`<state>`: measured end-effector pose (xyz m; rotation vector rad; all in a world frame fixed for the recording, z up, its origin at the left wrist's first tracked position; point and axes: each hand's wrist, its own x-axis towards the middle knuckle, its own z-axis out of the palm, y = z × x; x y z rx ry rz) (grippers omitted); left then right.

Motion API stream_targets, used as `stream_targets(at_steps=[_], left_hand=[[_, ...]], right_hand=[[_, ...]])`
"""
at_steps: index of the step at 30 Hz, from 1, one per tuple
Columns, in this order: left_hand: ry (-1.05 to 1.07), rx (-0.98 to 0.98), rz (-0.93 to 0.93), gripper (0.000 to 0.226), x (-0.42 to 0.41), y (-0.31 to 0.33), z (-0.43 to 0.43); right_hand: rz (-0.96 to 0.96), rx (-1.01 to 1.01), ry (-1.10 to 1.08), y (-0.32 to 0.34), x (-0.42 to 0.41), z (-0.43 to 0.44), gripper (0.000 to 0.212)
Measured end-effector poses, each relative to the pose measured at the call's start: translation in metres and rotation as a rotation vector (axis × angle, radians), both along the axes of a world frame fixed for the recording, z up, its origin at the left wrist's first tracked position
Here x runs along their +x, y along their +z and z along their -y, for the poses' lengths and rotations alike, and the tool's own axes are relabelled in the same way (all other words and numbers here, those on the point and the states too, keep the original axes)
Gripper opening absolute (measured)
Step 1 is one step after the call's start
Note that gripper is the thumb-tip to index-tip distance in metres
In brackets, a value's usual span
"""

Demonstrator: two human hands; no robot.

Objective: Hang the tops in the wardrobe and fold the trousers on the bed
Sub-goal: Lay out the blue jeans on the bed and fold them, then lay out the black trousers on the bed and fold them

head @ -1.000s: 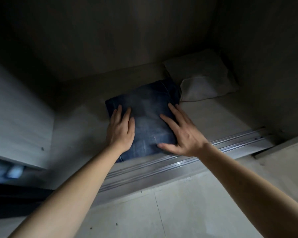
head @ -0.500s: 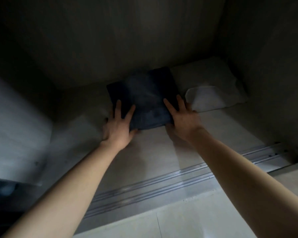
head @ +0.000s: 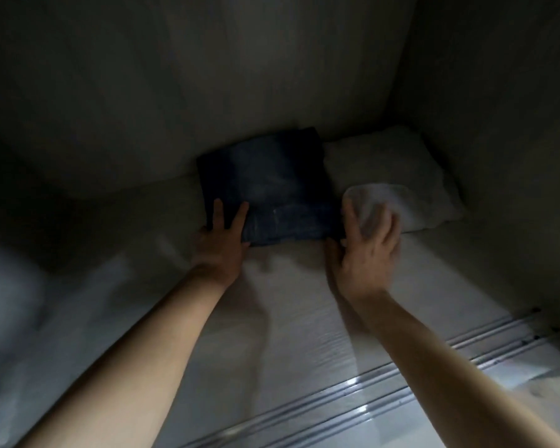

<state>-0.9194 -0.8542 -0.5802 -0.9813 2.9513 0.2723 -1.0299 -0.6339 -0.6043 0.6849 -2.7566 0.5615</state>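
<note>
judging by the middle of the frame, the folding step looked finished and the stowing step was in hand; the folded jeans [head: 272, 189] lay flat on the wardrobe floor [head: 288, 302], their far edge close to or against the back wall [head: 240, 92] (too dark to tell which); the left hand [head: 222, 244] rested with straight fingers on the near left corner of the denim, gripping nothing; the right hand [head: 366, 253], smeared by motion, sat at the near right corner with fingers spread and loose over the near edge of a white folded cloth [head: 411, 189]; whether it touched either fabric i could not tell; the two hands were apart, one at each near corner.

the next move probably called for lifting both palms straight off so the top layer did not drag open; the jeans' right edge lay just beside the white cloth, with the side wall [head: 498, 124] beyond it at the upper right; bare floor stayed open toward the left of the frame and nearer the viewer; the sliding-door track [head: 385, 392] crossed the lower right, under the right forearm.
</note>
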Motion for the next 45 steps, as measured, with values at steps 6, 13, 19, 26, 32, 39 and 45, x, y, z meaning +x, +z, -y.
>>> stream_targets(at_steps=[6, 13, 19, 26, 32, 39, 45], left_hand=[[0.033, -0.017, 0.044, 0.071, -0.011, 0.009, -0.002], [0.013, 0.031, 0.062, 0.070, -0.009, 0.020, -0.005], [0.044, 0.069, -0.035, 0.077, 0.030, 0.014, -0.023], [-0.103, -0.264, -0.163, 0.057, 0.081, 0.061, -0.071], [-0.228, -0.208, -0.052, 0.058, 0.146, 0.166, -0.148], [-0.331, -0.255, -0.079, 0.056, 0.175, 0.390, -0.206], [-0.427, -0.352, -0.255, 0.046, 0.197, 0.601, -0.261]], right_hand=[[0.102, 0.003, 0.055, -0.006, -0.039, 0.009, 0.068], [0.334, 0.081, 0.231, 0.020, -0.064, 0.001, 0.083], [0.322, 0.219, 0.233, 0.017, -0.029, -0.034, 0.075], [-0.038, 0.143, 0.202, 0.070, 0.034, -0.060, 0.060], [0.123, 0.273, 0.238, 0.171, 0.114, -0.126, 0.066], [0.176, 0.287, 0.184, 0.387, 0.147, -0.167, 0.073], [0.108, 0.231, 0.147, 0.600, 0.181, -0.226, 0.065]])
